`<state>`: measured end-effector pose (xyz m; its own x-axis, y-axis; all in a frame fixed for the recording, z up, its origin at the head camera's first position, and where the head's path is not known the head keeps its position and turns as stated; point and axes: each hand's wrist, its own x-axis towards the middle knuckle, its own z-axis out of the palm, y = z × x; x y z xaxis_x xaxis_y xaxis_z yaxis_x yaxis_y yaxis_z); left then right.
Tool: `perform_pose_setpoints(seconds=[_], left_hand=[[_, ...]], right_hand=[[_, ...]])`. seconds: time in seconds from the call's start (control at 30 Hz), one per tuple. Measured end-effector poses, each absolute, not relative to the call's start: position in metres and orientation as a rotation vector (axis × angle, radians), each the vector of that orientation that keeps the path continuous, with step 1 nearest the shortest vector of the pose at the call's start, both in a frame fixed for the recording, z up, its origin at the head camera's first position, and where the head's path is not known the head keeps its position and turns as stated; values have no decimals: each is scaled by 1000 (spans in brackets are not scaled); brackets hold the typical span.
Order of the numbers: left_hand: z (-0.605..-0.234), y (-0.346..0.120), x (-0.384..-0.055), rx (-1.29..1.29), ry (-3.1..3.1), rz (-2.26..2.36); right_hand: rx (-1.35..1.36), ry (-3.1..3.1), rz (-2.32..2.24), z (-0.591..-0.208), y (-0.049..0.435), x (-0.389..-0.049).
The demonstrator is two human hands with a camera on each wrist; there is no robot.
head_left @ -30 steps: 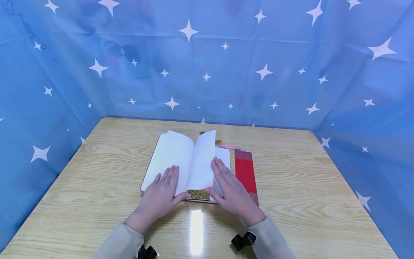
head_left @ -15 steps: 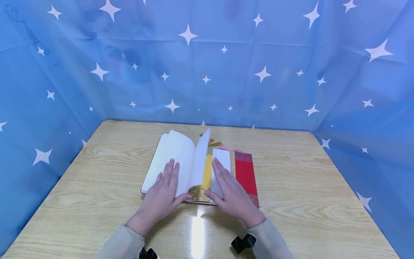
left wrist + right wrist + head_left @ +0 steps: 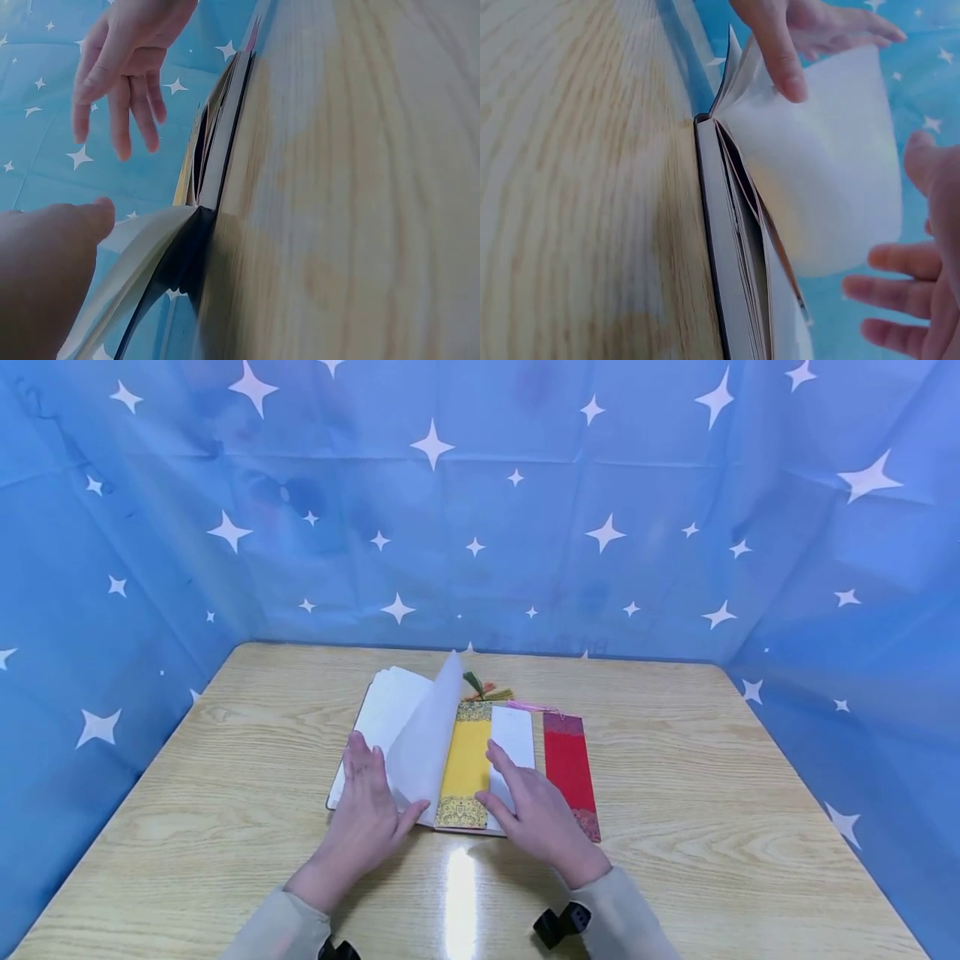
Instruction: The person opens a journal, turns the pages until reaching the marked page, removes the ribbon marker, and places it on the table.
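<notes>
An open notebook (image 3: 517,735) with blank white pages lies on the table. One loose page (image 3: 423,747) stands half raised and curves over to the left. My left hand (image 3: 367,814) is over the left pages, fingers straight, thumb stretched toward the fold. On the right page lies a yellow bookmark (image 3: 467,756) with patterned gold ends. My right hand (image 3: 536,818) hovers over the right page beside this bookmark, its fingers loosely extended and holding nothing. In the right wrist view the left thumb (image 3: 786,67) overlaps the raised page (image 3: 832,165).
A red bookmark (image 3: 568,764) lies just right of the notebook, with a pink cord (image 3: 534,706) at its top. Green, orange and gold tassels (image 3: 491,693) stick out past the notebook's far edge. A blue star-patterned cloth (image 3: 480,502) hangs behind the wooden table (image 3: 712,777).
The raised page has swung from right to left, uncovering the yellow bookmark and tassels. My left hand has shifted slightly left and tilted; the right hand has barely moved.
</notes>
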<state>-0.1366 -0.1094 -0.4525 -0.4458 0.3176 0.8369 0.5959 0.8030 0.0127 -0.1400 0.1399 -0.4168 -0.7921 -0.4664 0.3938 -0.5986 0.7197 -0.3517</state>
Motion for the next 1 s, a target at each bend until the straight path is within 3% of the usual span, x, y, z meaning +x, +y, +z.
perform_pose_setpoints(seconds=[0.37,0.7,1.0], left_hand=[[-447,-119,-127,-547,-2438,-213],[-443,-122,-125,-422,-2509,-183],[-445,-128,-126,-518,-2635,-170]], right_hand=[[543,-2736,835,-421,138,-144],[453,-2802,864,-421,136,-150],[236,-2891,974,-417,131,-162]])
